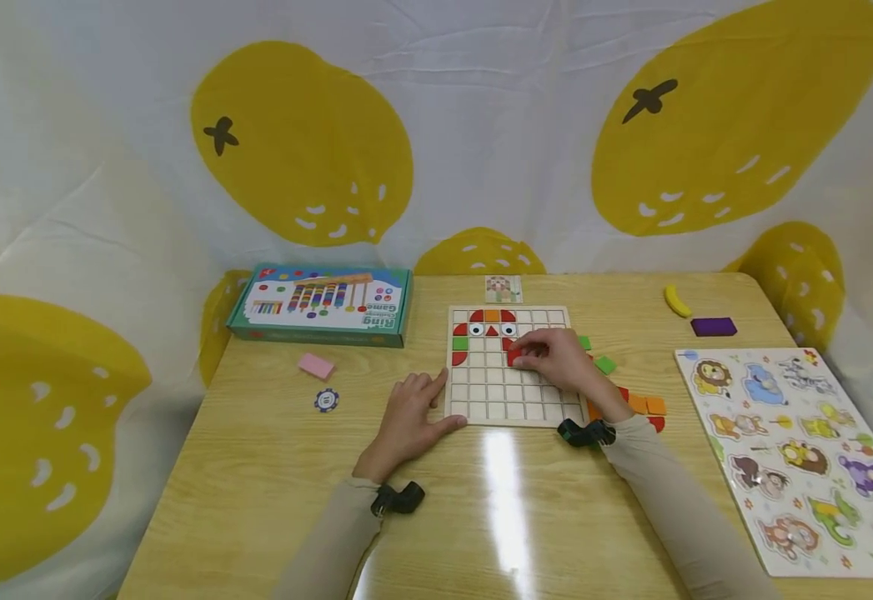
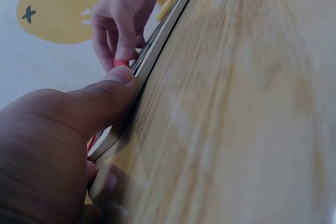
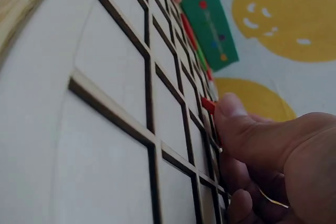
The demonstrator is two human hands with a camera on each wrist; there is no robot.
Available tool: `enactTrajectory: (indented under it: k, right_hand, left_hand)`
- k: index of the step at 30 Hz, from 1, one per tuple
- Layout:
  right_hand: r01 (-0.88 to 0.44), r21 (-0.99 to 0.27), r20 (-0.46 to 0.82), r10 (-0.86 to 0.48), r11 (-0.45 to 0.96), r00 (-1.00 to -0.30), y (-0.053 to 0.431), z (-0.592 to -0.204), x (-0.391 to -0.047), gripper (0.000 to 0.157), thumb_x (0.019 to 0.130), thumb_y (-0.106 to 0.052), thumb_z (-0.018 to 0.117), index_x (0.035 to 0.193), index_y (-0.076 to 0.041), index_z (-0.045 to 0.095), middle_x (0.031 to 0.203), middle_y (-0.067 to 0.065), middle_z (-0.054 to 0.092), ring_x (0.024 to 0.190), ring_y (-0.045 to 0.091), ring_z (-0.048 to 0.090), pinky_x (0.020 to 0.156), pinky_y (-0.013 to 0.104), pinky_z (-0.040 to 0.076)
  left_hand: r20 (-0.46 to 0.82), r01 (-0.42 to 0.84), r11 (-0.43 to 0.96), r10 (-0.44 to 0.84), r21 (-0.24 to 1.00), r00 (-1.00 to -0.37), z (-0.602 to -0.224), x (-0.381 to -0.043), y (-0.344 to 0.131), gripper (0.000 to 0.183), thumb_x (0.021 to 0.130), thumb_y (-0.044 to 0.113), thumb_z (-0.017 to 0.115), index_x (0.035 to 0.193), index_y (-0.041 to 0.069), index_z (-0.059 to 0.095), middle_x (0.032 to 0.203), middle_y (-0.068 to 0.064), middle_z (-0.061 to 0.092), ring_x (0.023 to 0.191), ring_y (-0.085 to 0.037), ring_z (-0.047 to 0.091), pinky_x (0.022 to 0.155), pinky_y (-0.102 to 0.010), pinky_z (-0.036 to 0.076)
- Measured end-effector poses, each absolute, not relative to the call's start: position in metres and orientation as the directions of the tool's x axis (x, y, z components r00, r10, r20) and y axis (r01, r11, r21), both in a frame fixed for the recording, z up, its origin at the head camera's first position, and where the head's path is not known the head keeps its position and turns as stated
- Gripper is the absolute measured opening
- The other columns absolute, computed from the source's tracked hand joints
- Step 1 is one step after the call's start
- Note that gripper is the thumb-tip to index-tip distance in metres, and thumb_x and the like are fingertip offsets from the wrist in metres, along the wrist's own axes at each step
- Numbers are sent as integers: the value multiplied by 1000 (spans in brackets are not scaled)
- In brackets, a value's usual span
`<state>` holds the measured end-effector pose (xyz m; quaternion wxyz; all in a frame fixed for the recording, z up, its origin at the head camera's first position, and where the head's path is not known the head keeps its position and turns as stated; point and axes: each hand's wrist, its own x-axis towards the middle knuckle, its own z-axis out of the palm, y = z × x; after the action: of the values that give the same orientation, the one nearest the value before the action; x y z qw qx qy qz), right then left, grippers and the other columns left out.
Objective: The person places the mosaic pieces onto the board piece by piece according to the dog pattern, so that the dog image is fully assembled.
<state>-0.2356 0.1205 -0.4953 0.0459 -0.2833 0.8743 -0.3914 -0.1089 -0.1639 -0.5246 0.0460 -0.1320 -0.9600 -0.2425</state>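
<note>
A pale wooden grid board (image 1: 474, 388) lies on the table, with red, orange, green and eye-marked tiles set in its upper left cells. My right hand (image 1: 556, 358) pinches a red tile (image 1: 514, 357) between thumb and fingers, low over the board's middle cells. In the right wrist view, that red tile (image 3: 208, 104) pokes out past the thumb tip. At the board's lower left corner rests my left hand (image 1: 409, 417), fingers by the left edge and thumb at the front edge. The left wrist view shows this thumb (image 2: 100, 98) lying along the board's rim.
Loose orange tiles (image 1: 646, 405) and green tiles (image 1: 604, 364) lie right of the board, partly behind my right arm. A small picture card (image 1: 503, 289) lies behind it. Leftward are a game box (image 1: 319, 304), pink block (image 1: 317, 366) and chip (image 1: 326, 400); rightward, an animal puzzle (image 1: 774, 433), banana (image 1: 677, 301) and purple block (image 1: 714, 327).
</note>
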Motion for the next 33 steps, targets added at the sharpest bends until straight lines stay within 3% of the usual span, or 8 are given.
enactTrajectory:
  k: [6, 16, 23, 26, 33]
  right_hand:
    - [-493, -683, 198, -512, 539, -836, 118, -494, -232, 22, 83, -17, 81, 104, -13, 77, 95, 1, 68, 75, 13, 60, 67, 34, 47]
    - [-475, -677, 185, -495, 562, -849, 119, -494, -228, 14, 85, -20, 79, 98, -15, 79, 88, -1, 67, 72, 11, 58, 65, 30, 46]
    - [-439, -677, 242, -384, 591, -891, 165, -485, -227, 16, 85, -21, 79, 97, -10, 77, 87, 4, 71, 71, 17, 63, 61, 28, 50]
    - [-353, -660, 186, -311, 663, -932, 189, -483, -227, 18, 85, -23, 79, 96, -10, 76, 86, 5, 72, 71, 18, 64, 61, 30, 51]
    - [-299, -597, 30, -352, 744, -935, 205, -487, -222, 23, 89, -28, 74, 96, -7, 72, 84, 4, 70, 70, 14, 63, 64, 33, 50]
  left_hand:
    - [162, 288, 849, 240, 444, -957, -521, -111, -160, 88, 83, 67, 64, 150, 12, 44, 83, 8, 40, 83, -11, 36, 77, -31, 28]
    - [152, 282, 852, 239, 442, -959, -521, -112, -157, 88, 83, 68, 64, 150, 14, 44, 83, 8, 39, 84, -10, 36, 76, -31, 28]
    - [143, 283, 844, 244, 456, -959, -522, -109, -155, 88, 83, 67, 64, 150, 13, 44, 83, 8, 39, 83, -11, 36, 77, -30, 28]
    - [140, 271, 853, 232, 445, -962, -522, -108, -156, 88, 83, 67, 65, 150, 13, 44, 83, 7, 39, 83, -11, 36, 76, -31, 28]
    - [124, 243, 858, 209, 453, -970, -523, -108, -160, 88, 82, 66, 66, 150, 16, 44, 83, 8, 40, 85, -11, 37, 77, -32, 28]
